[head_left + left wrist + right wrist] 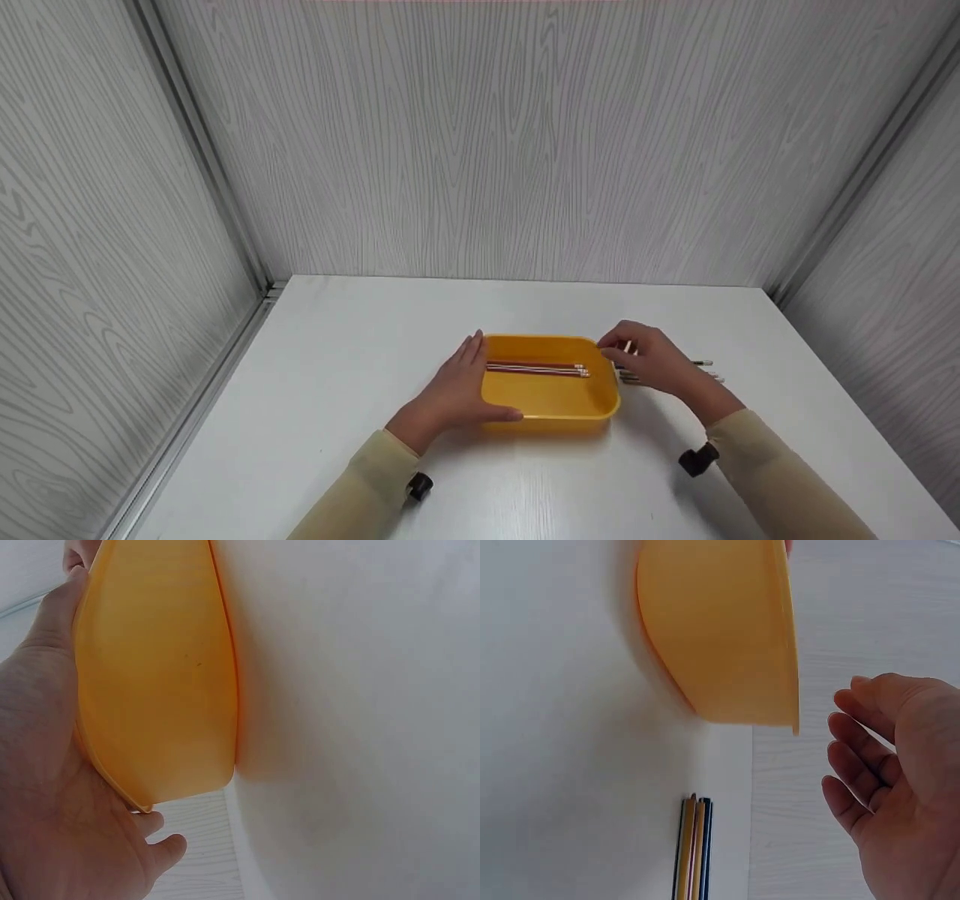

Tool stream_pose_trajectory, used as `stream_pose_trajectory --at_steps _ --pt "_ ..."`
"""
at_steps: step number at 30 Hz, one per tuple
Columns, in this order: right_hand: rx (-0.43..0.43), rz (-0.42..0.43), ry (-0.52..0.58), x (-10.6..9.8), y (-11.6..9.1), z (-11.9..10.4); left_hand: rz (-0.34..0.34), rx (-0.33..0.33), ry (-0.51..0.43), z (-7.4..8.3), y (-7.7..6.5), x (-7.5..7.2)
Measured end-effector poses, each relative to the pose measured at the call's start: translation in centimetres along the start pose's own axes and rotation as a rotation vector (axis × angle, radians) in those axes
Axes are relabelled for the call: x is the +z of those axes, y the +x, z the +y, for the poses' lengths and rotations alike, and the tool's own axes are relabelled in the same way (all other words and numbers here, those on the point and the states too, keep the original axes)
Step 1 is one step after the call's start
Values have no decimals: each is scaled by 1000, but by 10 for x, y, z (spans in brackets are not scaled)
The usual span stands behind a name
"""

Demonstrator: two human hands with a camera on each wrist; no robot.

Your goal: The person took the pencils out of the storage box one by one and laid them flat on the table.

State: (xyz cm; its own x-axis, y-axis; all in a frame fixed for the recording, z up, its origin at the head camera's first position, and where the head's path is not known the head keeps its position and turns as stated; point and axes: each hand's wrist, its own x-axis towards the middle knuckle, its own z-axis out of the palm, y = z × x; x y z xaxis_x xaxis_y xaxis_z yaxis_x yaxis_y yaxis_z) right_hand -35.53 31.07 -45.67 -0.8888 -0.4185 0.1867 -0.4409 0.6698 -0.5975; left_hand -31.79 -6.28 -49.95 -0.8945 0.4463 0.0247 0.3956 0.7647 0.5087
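A yellow plastic tray [551, 417] stands on the white table, with a few dark red and white-striped pencils [536, 369] lying side by side across its floor. My left hand [457, 386] rests over the tray's left end, thumb along the front rim and straight fingers pointing toward the back. Close to the right rim, my right hand [651, 358] hovers with loosely bent fingers; the right wrist view shows nothing in it. Beneath and beyond that hand lies a bundle of several pencils [694, 847] on the table, partly hidden by the hand in the head view.
The white tabletop [360, 330] spreads around the tray, bordered behind by a wood-grain panel [510, 150]. Similar panels rise at the left [97, 225] and right [885, 322]. Small black wrist devices show below both hands.
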Motion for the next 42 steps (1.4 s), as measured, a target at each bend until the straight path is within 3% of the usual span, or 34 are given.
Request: stream_pose_trajectory --at_steps 7,11,27,36,42 --pt "-37 -158 -111 24 26 -24 -1 -3 -2 -1 0 0" --pt "-52 -204 -196 36 34 -35 -6 -7 -13 -1 0 0" --pt "-9 -229 -271 79 50 -51 1 -5 -16 1 -2 -1" --pt "-17 -210 -278 85 49 -47 -2 -5 -5 2 -2 -2" --pt "-87 -198 -254 87 48 -40 4 8 -10 0 -1 0"
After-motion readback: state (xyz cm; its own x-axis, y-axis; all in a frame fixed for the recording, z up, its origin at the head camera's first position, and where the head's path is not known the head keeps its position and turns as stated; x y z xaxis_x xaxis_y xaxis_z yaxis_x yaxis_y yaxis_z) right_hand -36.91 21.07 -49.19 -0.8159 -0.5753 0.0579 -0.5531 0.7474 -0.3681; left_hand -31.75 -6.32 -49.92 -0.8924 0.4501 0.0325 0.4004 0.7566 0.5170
